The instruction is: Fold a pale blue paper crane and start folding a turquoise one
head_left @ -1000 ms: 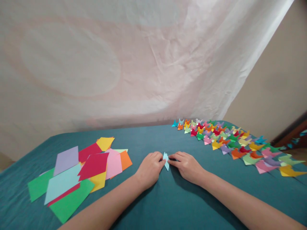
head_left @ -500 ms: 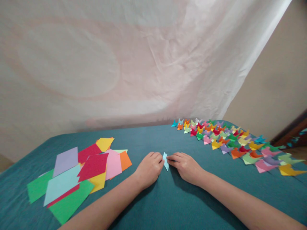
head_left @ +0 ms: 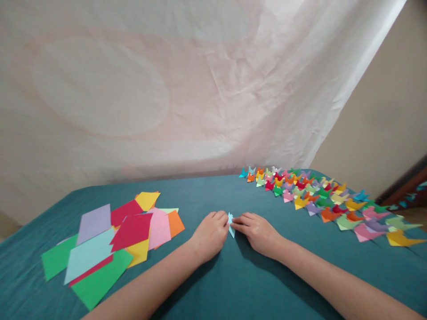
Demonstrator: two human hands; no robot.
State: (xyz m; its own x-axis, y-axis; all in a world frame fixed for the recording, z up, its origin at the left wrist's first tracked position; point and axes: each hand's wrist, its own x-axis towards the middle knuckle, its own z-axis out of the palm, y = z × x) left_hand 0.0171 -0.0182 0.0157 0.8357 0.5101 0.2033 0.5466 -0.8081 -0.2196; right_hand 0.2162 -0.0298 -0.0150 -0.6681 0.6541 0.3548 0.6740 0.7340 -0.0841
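Note:
A small light-blue folded paper [head_left: 231, 230], narrow and pointed at both ends, lies on the green tablecloth between my two hands. My left hand [head_left: 211, 234] is closed, its fingertips pinching the paper's left edge. From the other side, my right hand [head_left: 257, 231] presses thumb and fingers together on the right edge near the top. Fingertips cover part of the folds on both sides.
Loose coloured paper sheets [head_left: 96, 249] overlap in a pile on the left. Several rows of folded paper birds [head_left: 302, 202] stand along the right side. A pale cloth [head_left: 200, 89] hangs behind the table [head_left: 207, 191].
Both hands keep nearly the same hold on the folded paper. The whole view has shifted very slightly.

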